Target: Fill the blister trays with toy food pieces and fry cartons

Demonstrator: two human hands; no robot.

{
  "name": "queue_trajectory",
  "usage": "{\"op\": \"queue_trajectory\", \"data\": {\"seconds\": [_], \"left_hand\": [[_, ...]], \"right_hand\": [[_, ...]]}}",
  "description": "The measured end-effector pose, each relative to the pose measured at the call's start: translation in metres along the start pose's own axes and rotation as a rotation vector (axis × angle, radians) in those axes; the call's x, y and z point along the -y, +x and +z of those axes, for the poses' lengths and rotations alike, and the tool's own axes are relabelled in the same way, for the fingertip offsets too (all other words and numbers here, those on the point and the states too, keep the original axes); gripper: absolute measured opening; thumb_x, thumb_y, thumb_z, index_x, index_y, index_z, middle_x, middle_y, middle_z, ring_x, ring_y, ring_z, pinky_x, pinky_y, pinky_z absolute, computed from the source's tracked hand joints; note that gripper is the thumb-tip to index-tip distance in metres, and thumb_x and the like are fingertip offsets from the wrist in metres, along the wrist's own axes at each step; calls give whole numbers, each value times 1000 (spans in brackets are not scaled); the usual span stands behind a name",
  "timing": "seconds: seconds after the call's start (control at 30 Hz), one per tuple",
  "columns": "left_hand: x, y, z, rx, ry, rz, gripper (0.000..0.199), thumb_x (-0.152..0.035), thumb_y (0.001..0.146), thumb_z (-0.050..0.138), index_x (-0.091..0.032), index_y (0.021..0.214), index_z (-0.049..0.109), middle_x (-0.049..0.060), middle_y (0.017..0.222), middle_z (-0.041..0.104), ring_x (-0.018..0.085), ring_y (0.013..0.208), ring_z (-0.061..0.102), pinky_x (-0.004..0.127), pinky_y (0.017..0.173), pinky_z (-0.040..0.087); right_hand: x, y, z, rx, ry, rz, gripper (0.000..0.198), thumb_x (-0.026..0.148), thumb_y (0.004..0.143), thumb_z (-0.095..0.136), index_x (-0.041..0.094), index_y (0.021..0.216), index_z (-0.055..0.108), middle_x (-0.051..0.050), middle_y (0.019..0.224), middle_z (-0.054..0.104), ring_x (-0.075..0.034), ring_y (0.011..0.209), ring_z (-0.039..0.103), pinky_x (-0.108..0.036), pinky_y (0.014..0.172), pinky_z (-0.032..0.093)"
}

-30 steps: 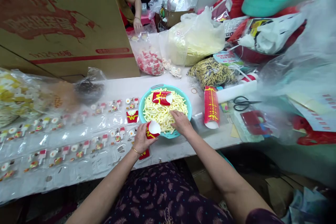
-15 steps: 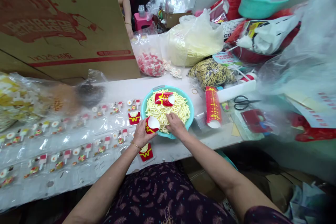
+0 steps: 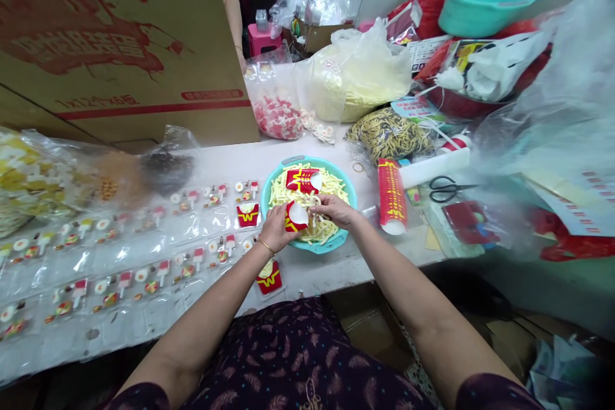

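My left hand [image 3: 276, 230] is closed around a small red-and-yellow french fry carton [image 3: 296, 218], its white mouth tilted to the right. Close to that mouth, my right hand [image 3: 337, 210] pinches what look like pale toy french fries, mostly hidden by the fingers. Both hands are above a turquoise basin [image 3: 354, 195] heaped with pale yellow toy french fries [image 3: 336, 182]. On the heap lies a stack of flat red cartons [image 3: 303, 180]. Left of the basin sits a filled carton [image 3: 248, 214], and another filled carton [image 3: 269, 278] lies near the table's front edge.
Rows of clear packets with miniature food pieces [image 3: 192, 259] cover the table's left. A large cardboard box [image 3: 144, 51] stands behind. At right are a long stack of red cartons [image 3: 391, 195], black scissors [image 3: 449, 188] and bulging plastic bags [image 3: 360, 80]. Another person's arm [image 3: 234, 19] shows behind the box.
My right hand has lifted from the fries and moved to the carton's mouth. My left hand has carried the carton right and slightly up, over the basin.
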State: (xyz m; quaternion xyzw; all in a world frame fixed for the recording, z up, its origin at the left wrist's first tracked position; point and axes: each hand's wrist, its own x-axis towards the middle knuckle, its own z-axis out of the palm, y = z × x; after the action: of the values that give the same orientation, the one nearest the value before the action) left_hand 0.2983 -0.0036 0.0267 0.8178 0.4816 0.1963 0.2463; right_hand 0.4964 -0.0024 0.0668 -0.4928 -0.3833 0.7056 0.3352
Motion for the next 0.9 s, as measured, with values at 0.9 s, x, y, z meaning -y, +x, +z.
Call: {"op": "queue_trajectory", "data": {"seconds": [0.9], "left_hand": [[-14,2,26,-157,-216,-35,69,-27,54,68,-16,114,36,9,106,46,25,102,45,42,90,38]], "right_hand": [[-5,9,29,-144,-745,-316,22,10,71,51,21,79,69,0,81,67,-15,77,60,-27,75,45]]}}
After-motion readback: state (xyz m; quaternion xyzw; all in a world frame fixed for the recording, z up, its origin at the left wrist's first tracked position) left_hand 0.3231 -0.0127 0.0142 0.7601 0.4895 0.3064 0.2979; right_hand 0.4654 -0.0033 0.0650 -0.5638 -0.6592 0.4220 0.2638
